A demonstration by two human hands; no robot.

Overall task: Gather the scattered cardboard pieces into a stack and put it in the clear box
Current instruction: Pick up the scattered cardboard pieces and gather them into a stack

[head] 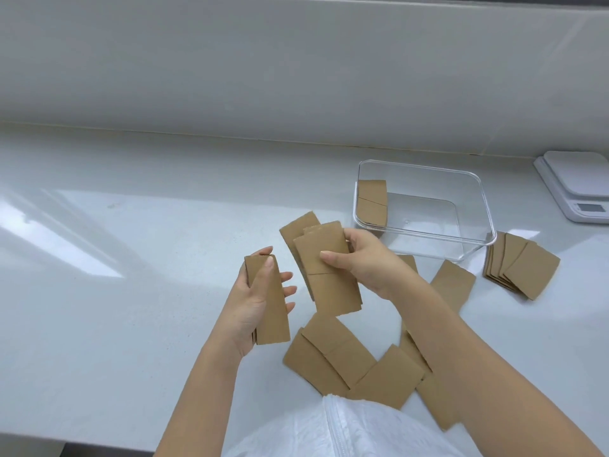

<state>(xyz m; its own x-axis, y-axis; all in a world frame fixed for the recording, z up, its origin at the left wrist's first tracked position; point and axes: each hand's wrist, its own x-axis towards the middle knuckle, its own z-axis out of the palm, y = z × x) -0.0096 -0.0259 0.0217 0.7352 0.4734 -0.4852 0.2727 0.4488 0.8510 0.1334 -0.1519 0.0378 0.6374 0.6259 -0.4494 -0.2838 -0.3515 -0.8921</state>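
My left hand [252, 301] grips a small upright stack of brown cardboard pieces [272, 311] above the white counter. My right hand [359, 258] pinches a fanned bunch of cardboard pieces [329, 278] just right of it, lifted off the counter. Loose cardboard pieces [333, 351] lie overlapping near the front edge, partly under my right forearm. Another fanned pile [524, 265] lies to the right of the clear box [474, 245]. The clear box stands at the back right with a few cardboard pieces [372, 201] leaning against its left wall.
A white kitchen scale [576, 183] sits at the far right by the wall. A white wall panel runs along the back of the white counter [131, 258]. My white garment [329, 430] shows at the bottom edge.
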